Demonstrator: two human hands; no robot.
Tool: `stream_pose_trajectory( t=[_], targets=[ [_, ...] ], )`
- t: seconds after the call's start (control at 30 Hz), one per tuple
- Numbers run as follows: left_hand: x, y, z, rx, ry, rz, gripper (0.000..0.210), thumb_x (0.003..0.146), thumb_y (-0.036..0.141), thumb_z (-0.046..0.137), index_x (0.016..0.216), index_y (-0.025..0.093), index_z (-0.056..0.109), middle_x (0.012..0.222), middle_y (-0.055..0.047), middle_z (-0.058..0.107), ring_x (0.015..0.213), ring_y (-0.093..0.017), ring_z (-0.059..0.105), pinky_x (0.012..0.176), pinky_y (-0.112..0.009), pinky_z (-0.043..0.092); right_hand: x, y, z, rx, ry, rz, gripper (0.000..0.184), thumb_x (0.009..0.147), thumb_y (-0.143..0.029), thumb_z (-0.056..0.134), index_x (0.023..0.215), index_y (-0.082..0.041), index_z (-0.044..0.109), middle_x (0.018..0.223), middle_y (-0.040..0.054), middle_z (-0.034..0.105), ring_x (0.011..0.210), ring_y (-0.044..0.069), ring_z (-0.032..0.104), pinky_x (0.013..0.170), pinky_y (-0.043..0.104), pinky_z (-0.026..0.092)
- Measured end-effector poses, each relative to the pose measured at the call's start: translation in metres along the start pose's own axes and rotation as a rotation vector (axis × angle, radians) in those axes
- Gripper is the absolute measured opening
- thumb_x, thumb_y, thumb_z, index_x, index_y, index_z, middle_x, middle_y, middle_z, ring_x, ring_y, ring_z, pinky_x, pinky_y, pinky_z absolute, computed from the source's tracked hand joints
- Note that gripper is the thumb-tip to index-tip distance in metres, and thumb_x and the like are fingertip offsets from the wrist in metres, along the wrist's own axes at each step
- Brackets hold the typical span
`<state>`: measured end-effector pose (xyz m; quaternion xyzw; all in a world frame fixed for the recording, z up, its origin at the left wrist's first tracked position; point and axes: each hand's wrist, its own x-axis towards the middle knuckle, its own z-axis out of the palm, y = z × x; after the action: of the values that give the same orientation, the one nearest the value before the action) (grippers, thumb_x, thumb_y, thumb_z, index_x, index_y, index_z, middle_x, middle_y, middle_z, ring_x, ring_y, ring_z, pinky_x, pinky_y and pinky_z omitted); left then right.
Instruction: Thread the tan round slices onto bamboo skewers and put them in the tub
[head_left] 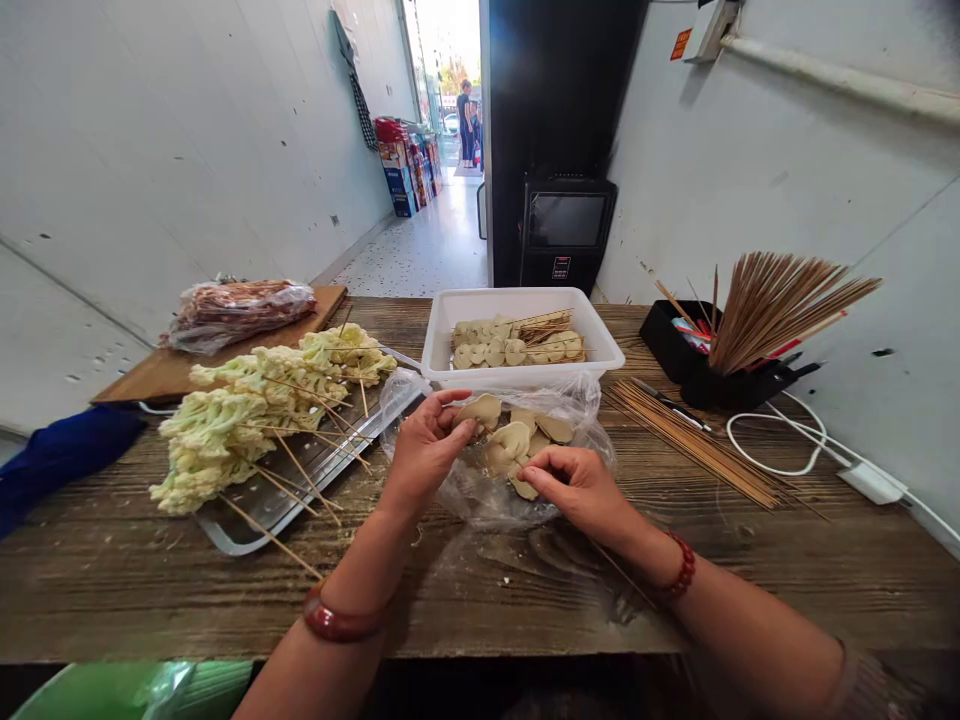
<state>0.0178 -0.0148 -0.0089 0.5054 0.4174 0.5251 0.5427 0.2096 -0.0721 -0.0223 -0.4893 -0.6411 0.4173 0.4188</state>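
Left hand (431, 450): thumb and fingers nearly closed, pinching a pale beige, thin round slice (480, 408). Right hand (571, 487): fingers curling, thumb and forefinger closing on a thin wooden skewer (624, 575), its length slanting out under the wrist toward near right. More pale slices (555, 428) are lying between and beyond the hands on a crumpled clear plastic bag (480, 510), mid-table.

Just beyond, a white rectangular plastic tub (525, 378) is holding skewered slices (480, 355). Left: skewered cream-coloured cauliflower (225, 410) is resting across a shallow metal tray (225, 542). Right: loose brown skewers (697, 445) are lying flat; a thick bundle of skewers (772, 310) is fanning upward farther back.

Writing: printed cartons (401, 170) standing far left, a small label (561, 267) on the far black appliance (568, 225), an orange sticker (681, 44) far right; all too small to read.
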Motion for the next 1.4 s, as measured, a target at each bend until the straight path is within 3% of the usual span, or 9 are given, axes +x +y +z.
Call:
stream_pose_trajectory(
  t=[0.4, 1.13, 1.23, 1.4],
  targets=[
    [0.0009, -0.0028, -0.0024, -0.12, -0.023, -0.08, 0.05, 0.068, 0.029, 0.08, 0.112, 0.015, 0.06, 0.083, -0.004, 0.075, 0.068, -0.015, 0.069, 0.068, -0.027, 0.053, -0.0002, 0.003, -0.0002, -0.07, 0.018, -0.072, 0.021, 0.085, -0.026, 0.059, 0.07, -0.016, 0.069, 0.062, 0.0013, 0.064, 0.058, 0.012, 0.054, 0.054, 0.022, 0.041],
    [-0.0017, -0.0005, -0.0002, -0.07, -0.029, -0.117, 0.064, 0.065, 0.027, 0.082, 0.123, 0.013, 0.059, 0.074, -0.002, 0.072, 0.068, -0.015, 0.065, 0.066, -0.024, 0.048, 0.0015, 0.0069, 0.0003, -0.12, 0.053, -0.134, 0.022, 0.088, -0.026, 0.059, 0.071, -0.016, 0.068, 0.064, 0.0013, 0.065, 0.061, 0.013, 0.057, 0.057, 0.023, 0.043],
    [-0.0018, -0.0006, -0.0007, -0.09, -0.055, -0.13, 0.056, 0.065, 0.026, 0.082, 0.116, 0.014, 0.063, 0.076, -0.003, 0.072, 0.067, -0.015, 0.065, 0.064, -0.024, 0.048, 0.0017, 0.0078, -0.0001, -0.122, 0.053, -0.143, 0.021, 0.088, -0.026, 0.059, 0.072, -0.016, 0.069, 0.065, 0.0015, 0.066, 0.061, 0.013, 0.057, 0.058, 0.023, 0.043],
    [-0.0008, -0.001, -0.0009, -0.23, -0.061, -0.169, 0.031, 0.061, 0.027, 0.084, 0.086, 0.014, 0.071, 0.078, -0.004, 0.072, 0.065, -0.013, 0.062, 0.061, -0.023, 0.048, 0.0019, 0.0096, -0.0005, -0.11, 0.054, -0.142, 0.02, 0.089, -0.027, 0.059, 0.074, -0.017, 0.069, 0.068, 0.0021, 0.067, 0.063, 0.014, 0.059, 0.06, 0.024, 0.044]
  ],
)
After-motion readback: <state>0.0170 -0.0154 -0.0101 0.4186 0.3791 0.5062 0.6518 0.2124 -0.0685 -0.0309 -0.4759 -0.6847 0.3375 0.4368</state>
